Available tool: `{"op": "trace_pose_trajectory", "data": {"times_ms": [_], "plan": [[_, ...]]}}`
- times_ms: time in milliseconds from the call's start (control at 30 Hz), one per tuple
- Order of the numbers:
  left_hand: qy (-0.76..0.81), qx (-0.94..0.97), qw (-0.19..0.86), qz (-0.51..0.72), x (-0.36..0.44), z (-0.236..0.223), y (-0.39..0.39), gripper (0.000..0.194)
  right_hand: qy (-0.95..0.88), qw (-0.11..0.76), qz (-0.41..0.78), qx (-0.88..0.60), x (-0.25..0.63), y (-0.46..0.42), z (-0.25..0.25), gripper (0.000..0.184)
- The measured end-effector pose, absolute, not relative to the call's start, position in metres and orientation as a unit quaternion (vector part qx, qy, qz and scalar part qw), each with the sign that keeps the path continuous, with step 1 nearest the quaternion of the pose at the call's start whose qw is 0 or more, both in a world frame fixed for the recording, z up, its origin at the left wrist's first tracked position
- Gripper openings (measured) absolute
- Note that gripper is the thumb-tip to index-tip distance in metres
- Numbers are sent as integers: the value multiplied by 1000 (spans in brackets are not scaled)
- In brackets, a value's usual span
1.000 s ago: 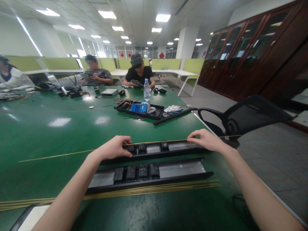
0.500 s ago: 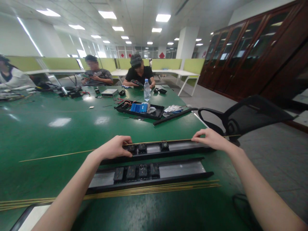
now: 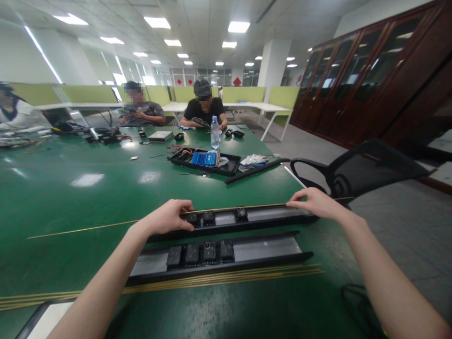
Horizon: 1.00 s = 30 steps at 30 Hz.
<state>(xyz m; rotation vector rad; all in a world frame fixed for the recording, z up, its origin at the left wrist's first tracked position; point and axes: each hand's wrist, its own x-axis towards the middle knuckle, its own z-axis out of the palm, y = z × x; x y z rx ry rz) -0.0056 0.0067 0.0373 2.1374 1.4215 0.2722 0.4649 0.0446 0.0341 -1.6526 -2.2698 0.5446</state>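
A long thin brass rod (image 3: 226,208) lies along the far side of a black power strip housing (image 3: 275,214) with a few black sockets (image 3: 242,213) in it. My left hand (image 3: 169,216) is closed around the left part of this housing, thumb on the near side and fingers at the back by the rod. At the housing's right part, my right hand (image 3: 310,203) pinches the rod between thumb and fingers. Closer to me lies a second power strip housing (image 3: 264,249), with several sockets (image 3: 192,254) grouped left of its middle.
Several brass rods (image 3: 219,278) lie along the near housing. Farther back are a black tray (image 3: 231,165) with a blue part (image 3: 205,158), a water bottle (image 3: 215,134), gloves (image 3: 253,162) and a black strip (image 3: 254,172). A chair (image 3: 367,165) stands right; people sit across the table.
My right hand has slid slightly to the right along the rod. My left hand, the rod and both housings look nearly the same.
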Motion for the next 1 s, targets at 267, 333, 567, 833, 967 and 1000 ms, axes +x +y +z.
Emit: {"op": "trace_pose_trajectory", "data": {"times_ms": [267,333,567,833,967,1000], "plan": [[524,797,282,103,-7,36,7,33,-779,140,196,-578,473,44,35,43],[522,798,283,103,-7,35,8,33,-777,144,198,-580,475,43,36,43],[526,796,280,105,-7,34,9,35,-770,144,199,-588,482,45,34,42],[527,796,278,105,-7,34,8,34,-760,154,193,-601,495,48,35,33],[527,795,282,102,-7,34,8,35,-751,169,145,-622,510,50,37,32],[527,796,280,101,-7,34,8,35,-749,175,120,-628,514,51,37,33]]}}
